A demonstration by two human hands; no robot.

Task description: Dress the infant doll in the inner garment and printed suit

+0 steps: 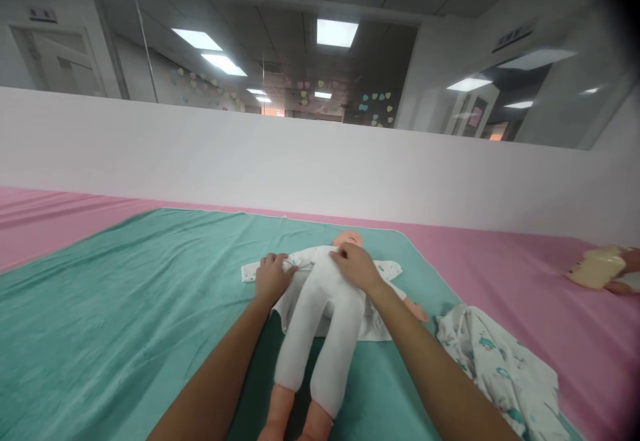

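A baby doll lies on its back, feet towards me, with a white cloth body and legs. Beneath it a white patterned baby shirt is spread out, its sleeves reaching to both sides. At the doll's left side in the picture, my left hand closes over the shirt's sleeve; the doll's arm on that side is hidden. My right hand rests at the doll's upper chest, just below its head, fingers pinched together. What they pinch is hidden. The doll's other arm sticks out bare to the right.
A green blanket covers the pink padded surface. Crumpled patterned baby clothing lies at the lower right. Part of another doll in pale yellow shows at the right edge. A white wall with windows above stands behind.
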